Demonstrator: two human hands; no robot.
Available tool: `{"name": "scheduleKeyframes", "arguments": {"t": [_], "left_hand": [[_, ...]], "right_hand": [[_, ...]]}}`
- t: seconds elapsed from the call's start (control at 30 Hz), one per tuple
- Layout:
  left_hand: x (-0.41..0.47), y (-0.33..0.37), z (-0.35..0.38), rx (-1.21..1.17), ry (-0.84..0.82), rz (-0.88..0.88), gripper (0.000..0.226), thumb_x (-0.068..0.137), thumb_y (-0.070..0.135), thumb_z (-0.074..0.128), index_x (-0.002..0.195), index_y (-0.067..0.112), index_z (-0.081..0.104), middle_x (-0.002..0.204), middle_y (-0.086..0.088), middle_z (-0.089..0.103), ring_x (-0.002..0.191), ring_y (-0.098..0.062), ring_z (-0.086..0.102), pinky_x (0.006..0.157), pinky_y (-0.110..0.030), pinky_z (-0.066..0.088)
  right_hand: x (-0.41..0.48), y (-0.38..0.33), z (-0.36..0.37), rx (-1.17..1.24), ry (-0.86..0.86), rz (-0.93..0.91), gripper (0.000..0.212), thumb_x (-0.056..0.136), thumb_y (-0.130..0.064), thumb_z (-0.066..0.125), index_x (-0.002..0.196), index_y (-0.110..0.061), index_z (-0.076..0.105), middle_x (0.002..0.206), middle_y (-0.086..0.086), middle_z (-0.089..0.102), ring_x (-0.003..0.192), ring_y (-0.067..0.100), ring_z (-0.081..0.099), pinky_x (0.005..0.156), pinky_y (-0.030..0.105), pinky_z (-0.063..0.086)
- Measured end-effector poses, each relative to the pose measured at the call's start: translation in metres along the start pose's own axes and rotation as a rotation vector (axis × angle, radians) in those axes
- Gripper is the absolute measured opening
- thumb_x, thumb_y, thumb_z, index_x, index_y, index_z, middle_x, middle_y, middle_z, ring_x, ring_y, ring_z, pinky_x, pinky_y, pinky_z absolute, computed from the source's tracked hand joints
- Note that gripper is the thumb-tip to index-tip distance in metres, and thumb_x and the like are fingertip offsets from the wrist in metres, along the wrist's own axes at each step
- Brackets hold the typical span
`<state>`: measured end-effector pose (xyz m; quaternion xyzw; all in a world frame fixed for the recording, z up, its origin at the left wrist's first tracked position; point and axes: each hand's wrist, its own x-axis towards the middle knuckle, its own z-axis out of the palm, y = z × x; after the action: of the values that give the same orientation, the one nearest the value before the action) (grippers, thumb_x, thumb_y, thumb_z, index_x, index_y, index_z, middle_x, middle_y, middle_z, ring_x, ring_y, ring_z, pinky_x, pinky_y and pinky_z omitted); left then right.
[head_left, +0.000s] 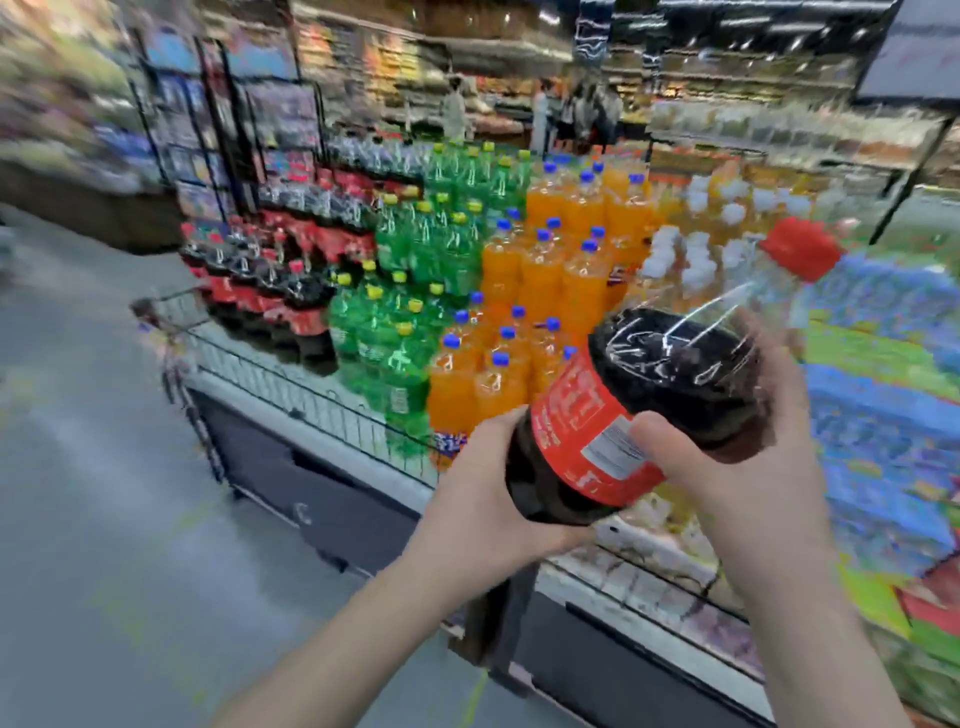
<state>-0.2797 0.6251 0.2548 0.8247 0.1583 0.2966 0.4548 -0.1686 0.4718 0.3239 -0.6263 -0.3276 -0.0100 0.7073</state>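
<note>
Recording the grip first, we find a large clear-plastic cola bottle (670, 384), dark inside and banded with a red label. Both hands carry it in the air at the near right of the scene, in front of a tiered drinks display. The cola bottle lies tilted: its red screw cap (802, 249) points up toward the far right and its base points down toward the near left. The left hand (483, 483) is grasping the base, curled round it. The right hand (727, 467) is grasping the body, with the thumb pressed on the label and the fingers wrapped round the far side.

Behind it we note rows of standing bottles:
- dark bottles with red caps (275, 270) at the left
- green bottles with yellow caps (410, 291) beside them
- orange bottles with blue caps (545, 270) in the middle
- pale bottles with white caps (691, 249) to the right

A black wire rail (311, 387) edges the display on its near side. Grey floor (104, 467) lies to the left. The far shelves are too blurred to read.
</note>
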Motion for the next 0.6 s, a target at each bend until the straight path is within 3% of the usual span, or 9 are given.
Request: {"name": "scheduleKeyframes", "arguments": {"t": [0.1, 0.2, 0.37, 0.47, 0.6], "left_hand": [[-0.006, -0.029, -0.059, 0.026, 0.073, -0.033, 0.096, 0.059, 0.031, 0.103, 0.132, 0.047, 0.044, 0.124, 0.031, 0.057, 0.117, 0.022, 0.052, 0.091, -0.001, 0.04], [-0.012, -0.049, -0.112, 0.067, 0.148, -0.084, 0.087, 0.058, 0.032, 0.103, 0.123, 0.053, 0.049, 0.119, 0.028, 0.065, 0.114, 0.015, 0.058, 0.092, -0.007, 0.047], [-0.013, -0.084, -0.183, 0.101, 0.293, -0.116, 0.081, 0.058, 0.021, 0.104, 0.11, 0.052, 0.049, 0.112, 0.053, 0.055, 0.105, 0.026, 0.056, 0.082, 0.001, 0.041], [-0.007, -0.113, -0.218, 0.131, 0.378, -0.154, 0.088, 0.056, 0.027, 0.104, 0.122, 0.049, 0.049, 0.118, 0.039, 0.059, 0.112, 0.019, 0.057, 0.087, -0.003, 0.043], [0.009, -0.149, -0.267, 0.193, 0.47, -0.222, 0.094, 0.055, 0.036, 0.104, 0.135, 0.038, 0.052, 0.125, 0.024, 0.061, 0.118, 0.012, 0.057, 0.094, -0.01, 0.048]], "right_hand": [[-0.001, -0.002, 0.073, 0.011, -0.102, 0.001, 0.098, 0.048, -0.046, 0.086, 0.139, -0.048, 0.049, 0.124, -0.037, 0.067, 0.114, -0.013, 0.065, 0.085, 0.007, 0.052], [0.0, 0.002, 0.128, 0.028, -0.197, -0.008, 0.103, 0.053, -0.039, 0.091, 0.146, -0.048, 0.048, 0.134, -0.027, 0.064, 0.113, -0.016, 0.063, 0.08, 0.003, 0.051], [0.014, 0.009, 0.221, 0.078, -0.36, -0.028, 0.1, 0.056, -0.044, 0.091, 0.144, -0.049, 0.045, 0.132, -0.033, 0.062, 0.12, -0.015, 0.06, 0.086, 0.006, 0.051], [0.027, 0.019, 0.276, 0.148, -0.428, -0.056, 0.103, 0.056, -0.042, 0.087, 0.15, -0.027, 0.046, 0.13, -0.026, 0.063, 0.116, -0.019, 0.06, 0.087, 0.004, 0.049], [0.046, 0.034, 0.351, 0.268, -0.567, -0.001, 0.102, 0.057, -0.038, 0.089, 0.15, -0.027, 0.046, 0.135, -0.021, 0.062, 0.122, -0.013, 0.06, 0.093, 0.009, 0.051]]}}
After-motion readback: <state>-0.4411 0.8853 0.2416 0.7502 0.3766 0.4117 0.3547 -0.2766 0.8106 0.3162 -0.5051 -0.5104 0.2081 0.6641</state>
